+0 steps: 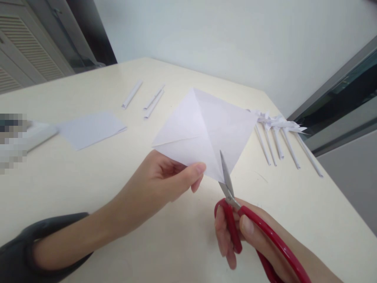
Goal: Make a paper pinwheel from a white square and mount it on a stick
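A folded white paper [203, 129], creased into triangles, is held tilted above the desk, pinched at its lower edge. Red-handled scissors [235, 208] point upward, their blades nearly closed at the paper's bottom corner.

A folded white paper [203, 129] is pinched at its lower edge by the left hand [165, 181]. Red-handled scissors [235, 212] are gripped by the right hand [244, 236], the blades set into the paper's lower corner. Rolled paper sticks [277, 141] are laid at three o'clock, a flat sheet [91, 127] at nine o'clock.
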Motion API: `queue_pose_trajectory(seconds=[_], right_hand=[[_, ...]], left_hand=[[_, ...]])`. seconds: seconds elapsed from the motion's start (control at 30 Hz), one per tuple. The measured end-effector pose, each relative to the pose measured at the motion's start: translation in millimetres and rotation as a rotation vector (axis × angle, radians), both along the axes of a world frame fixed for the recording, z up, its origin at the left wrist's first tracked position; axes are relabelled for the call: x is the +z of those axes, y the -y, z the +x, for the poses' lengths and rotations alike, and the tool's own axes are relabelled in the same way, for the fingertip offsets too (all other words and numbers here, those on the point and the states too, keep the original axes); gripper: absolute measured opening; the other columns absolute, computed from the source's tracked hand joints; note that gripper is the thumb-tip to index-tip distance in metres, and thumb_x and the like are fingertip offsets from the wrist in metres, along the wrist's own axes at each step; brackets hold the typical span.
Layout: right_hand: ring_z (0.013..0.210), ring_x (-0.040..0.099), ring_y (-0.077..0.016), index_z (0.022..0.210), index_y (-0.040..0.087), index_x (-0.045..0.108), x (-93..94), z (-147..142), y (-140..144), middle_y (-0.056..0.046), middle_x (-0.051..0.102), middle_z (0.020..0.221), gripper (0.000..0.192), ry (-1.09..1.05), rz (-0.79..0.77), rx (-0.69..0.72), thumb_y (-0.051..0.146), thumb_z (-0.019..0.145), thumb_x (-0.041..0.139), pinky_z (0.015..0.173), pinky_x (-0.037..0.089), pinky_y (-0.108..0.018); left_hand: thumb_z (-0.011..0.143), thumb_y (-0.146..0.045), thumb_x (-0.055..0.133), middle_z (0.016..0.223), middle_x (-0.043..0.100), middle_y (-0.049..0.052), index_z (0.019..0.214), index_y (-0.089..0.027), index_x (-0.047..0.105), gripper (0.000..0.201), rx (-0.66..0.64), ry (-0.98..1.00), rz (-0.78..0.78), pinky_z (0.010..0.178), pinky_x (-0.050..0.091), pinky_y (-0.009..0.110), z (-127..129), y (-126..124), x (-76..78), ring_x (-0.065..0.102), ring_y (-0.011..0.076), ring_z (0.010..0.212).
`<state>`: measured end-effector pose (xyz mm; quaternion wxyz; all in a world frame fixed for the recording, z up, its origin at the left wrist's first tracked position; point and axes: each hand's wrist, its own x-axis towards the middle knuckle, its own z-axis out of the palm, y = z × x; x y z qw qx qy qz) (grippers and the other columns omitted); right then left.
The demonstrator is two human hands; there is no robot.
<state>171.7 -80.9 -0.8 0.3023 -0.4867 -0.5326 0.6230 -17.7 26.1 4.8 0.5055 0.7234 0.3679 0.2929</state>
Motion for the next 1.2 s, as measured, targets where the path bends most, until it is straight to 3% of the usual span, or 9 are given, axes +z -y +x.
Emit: queue_pose_trajectory(seconds=[0.2, 0.33, 0.63, 0.83, 1.2], right_hand=[[0.071, 0.054, -0.0155, 0.095, 0.016, 0.054, 4.1, -2, -1, -0.006, 0.061, 0.083, 0.041, -0.011, -0.075, -0.024, 0.052, 0.094, 0.033, 0.072, 0.041, -0.031], [0.066, 0.052, -0.0153, 0.088, 0.017, 0.056, -3.1, -5, 0, -0.005, 0.059, 0.075, 0.046, -0.007, 0.026, -0.061, 0.055, 0.092, 0.031, 0.068, 0.041, -0.030], [0.071, 0.054, -0.0155, 0.085, 0.019, 0.050, -2.5, -2, 0, -0.003, 0.058, 0.077, 0.035, -0.056, -0.030, -0.032, 0.049, 0.094, 0.035, 0.072, 0.042, -0.031], [0.070, 0.054, -0.0147, 0.082, 0.020, 0.049, 0.4, -1, 0, -0.002, 0.056, 0.076, 0.032, 0.005, -0.031, -0.004, 0.048, 0.093, 0.038, 0.066, 0.045, -0.028], [0.062, 0.052, -0.0124, 0.077, 0.019, 0.049, -0.6, -6, 0, -0.001, 0.053, 0.067, 0.035, -0.092, -0.054, -0.045, 0.048, 0.093, 0.040, 0.060, 0.046, -0.025]], left_hand=[[0.083, -0.025, 0.050, 0.038, 0.034, -0.008, 0.047, -0.017, 0.050, 0.037, 0.011, 0.029, -0.027, 0.037, 0.024, 0.018, 5, 1, 4.3, 0.032, 0.0050, 0.037], [0.082, -0.024, 0.051, 0.038, 0.035, -0.007, 0.047, -0.018, 0.050, 0.036, 0.001, 0.059, -0.028, 0.035, 0.024, 0.018, 8, 2, 6.0, 0.032, 0.0049, 0.036], [0.082, -0.024, 0.051, 0.038, 0.035, -0.008, 0.047, -0.017, 0.050, 0.036, 0.002, 0.054, -0.015, 0.037, 0.027, 0.016, 5, 2, 4.3, 0.033, 0.0040, 0.037], [0.082, -0.025, 0.051, 0.038, 0.035, -0.008, 0.047, -0.017, 0.051, 0.036, 0.017, 0.044, -0.031, 0.037, 0.026, 0.016, 5, 2, 4.1, 0.033, 0.0036, 0.037], [0.083, -0.027, 0.051, 0.040, 0.035, -0.008, 0.048, -0.017, 0.052, 0.036, 0.011, 0.084, -0.071, 0.036, 0.024, 0.017, 5, 2, 0.3, 0.031, 0.0041, 0.038]])
